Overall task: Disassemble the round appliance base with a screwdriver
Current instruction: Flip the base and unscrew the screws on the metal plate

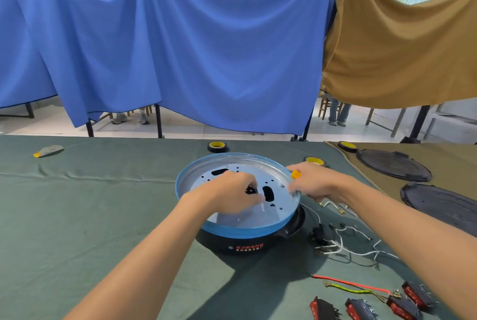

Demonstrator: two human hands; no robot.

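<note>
We've got one round base (245,244) mid-table on the green cloth (77,203). Left hand (232,188) pinches a small black part (251,190) on the base's metal plate (240,216). Right hand (317,180) grips one yellow-handled screwdriver (295,174) at the rim. Three tape rolls (216,146) and two black discs (393,164) nearby.

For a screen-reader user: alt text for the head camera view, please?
Two hands work over a round black appliance base topped by a blue-rimmed metal plate: the left hand pinches a small black part at the plate's centre, the right hand grips a yellow-handled screwdriver at its right rim. White wires and red rocker switches lie on the green cloth.
</note>
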